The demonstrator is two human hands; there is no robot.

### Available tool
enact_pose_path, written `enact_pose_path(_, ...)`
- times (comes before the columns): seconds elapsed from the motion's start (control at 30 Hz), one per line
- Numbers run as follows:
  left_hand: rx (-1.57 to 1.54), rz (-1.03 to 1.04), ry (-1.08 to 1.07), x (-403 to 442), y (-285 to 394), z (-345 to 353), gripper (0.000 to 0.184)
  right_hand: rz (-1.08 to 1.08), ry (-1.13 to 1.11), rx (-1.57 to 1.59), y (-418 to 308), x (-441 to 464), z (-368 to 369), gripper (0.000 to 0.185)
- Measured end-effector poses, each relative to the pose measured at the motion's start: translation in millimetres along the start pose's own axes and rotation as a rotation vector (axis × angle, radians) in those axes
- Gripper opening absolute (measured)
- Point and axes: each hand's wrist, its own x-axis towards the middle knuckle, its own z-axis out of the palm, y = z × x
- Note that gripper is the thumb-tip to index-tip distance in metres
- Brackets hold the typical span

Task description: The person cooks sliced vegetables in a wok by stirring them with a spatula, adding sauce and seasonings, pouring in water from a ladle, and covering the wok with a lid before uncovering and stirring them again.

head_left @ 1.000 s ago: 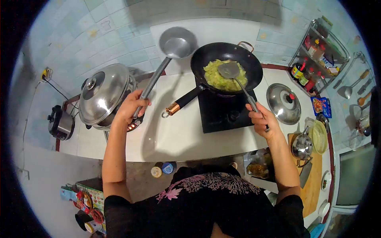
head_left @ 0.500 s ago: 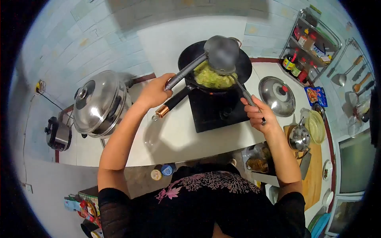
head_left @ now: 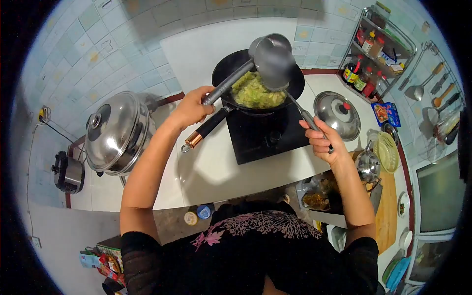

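Observation:
My left hand [head_left: 195,106] is closed round the handle of a grey metal ladle pan [head_left: 273,64], which is tilted over the black wok [head_left: 223,70]. Green chopped vegetables [head_left: 255,93] lie in the wok, partly hidden by the pan. My right hand [head_left: 324,138] grips the grey handle of a spatula [head_left: 309,117]; its head is hidden behind the pan. Under the wok is a black cooktop [head_left: 260,137]. The wok's black and copper handle [head_left: 209,127] points toward the lower left, beneath my left hand.
At the left stand a large lidded steamer pot [head_left: 118,132] and a rice cooker [head_left: 69,172]. A steel lid [head_left: 337,115] lies right of the cooktop. Farther right are a bottle rack [head_left: 376,54], a kettle [head_left: 368,166], a basket [head_left: 386,151] and a cutting board [head_left: 386,211].
My left hand has moved the pan from left of the wok to over it, tilting it. My right hand still holds the spatula. The whole view has shifted slightly.

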Motion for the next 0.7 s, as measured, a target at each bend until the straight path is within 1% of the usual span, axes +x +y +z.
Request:
enact_pose_path(0.13,-0.117,-0.032,-0.021,1.5,4.8,-3.9,0.052,0.003,-0.106,0.069,-3.0,-4.2,-5.7,0.045)
enact_pose_path(0.2,-0.142,-0.036,-0.029,-1.3,10.5,-5.6,0.052,-0.002,-0.184,0.143,-1.1,-7.1,-9.2,0.047)
enact_pose_path(0.4,-0.168,-0.004,-0.049,-2.1,20.2,-9.3,0.052,-0.035,-0.307,0.285,15.8,-9.8,-10.8,0.049)
enact_pose_path(0.5,-0.165,0.002,-0.051,-3.1,25.9,-8.6,0.052,-0.027,-0.288,0.309,22.4,-3.1,-10.2,0.048)
enact_pose_path(0.6,-0.136,0.007,-0.051,2.1,22.8,-4.9,0.052,-0.010,-0.329,0.409,27.4,8.3,-11.6,0.048)
enact_pose_path(0.7,-0.130,-0.001,-0.047,3.8,26.5,-0.8,0.052,-0.047,-0.331,0.416,38.1,14.5,-9.7,0.046)
